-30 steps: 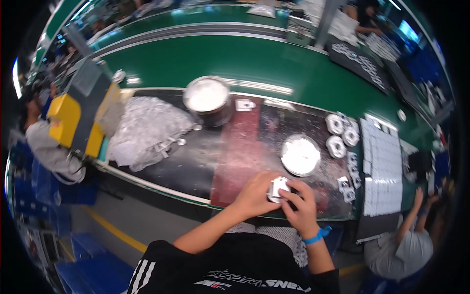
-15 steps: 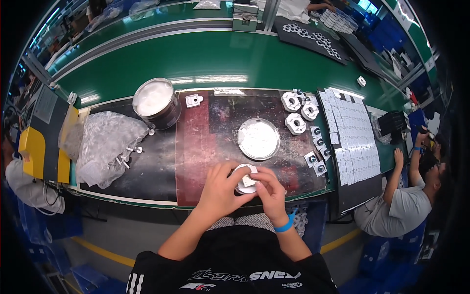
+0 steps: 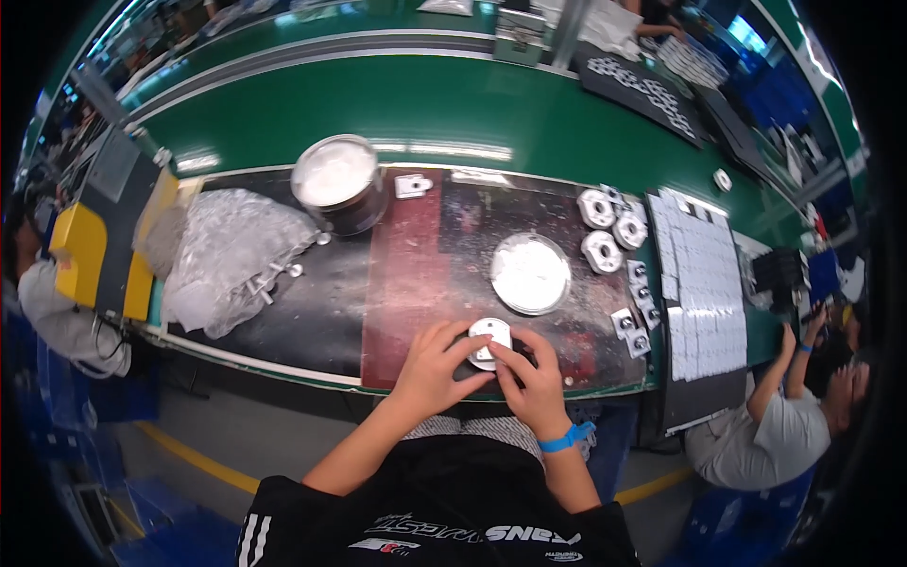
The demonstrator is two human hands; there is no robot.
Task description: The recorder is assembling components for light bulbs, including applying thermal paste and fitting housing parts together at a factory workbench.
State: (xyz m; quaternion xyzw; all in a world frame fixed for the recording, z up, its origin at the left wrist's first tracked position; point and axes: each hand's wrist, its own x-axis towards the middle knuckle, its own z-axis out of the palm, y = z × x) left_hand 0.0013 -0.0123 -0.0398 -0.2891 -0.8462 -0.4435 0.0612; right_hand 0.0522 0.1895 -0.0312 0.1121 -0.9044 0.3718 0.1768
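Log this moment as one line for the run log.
left hand: on small white part | right hand: on same part | place: red mat, near edge | beyond: round silver lid

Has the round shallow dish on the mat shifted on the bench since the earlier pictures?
No. The round dish keeps its place on the mat, just right of the dark red strip and left of the white ring parts; only the head camera has moved.

Crinkled clear plastic bag (image 3: 231, 269) at mat's left, white label sheet (image 3: 701, 283) right
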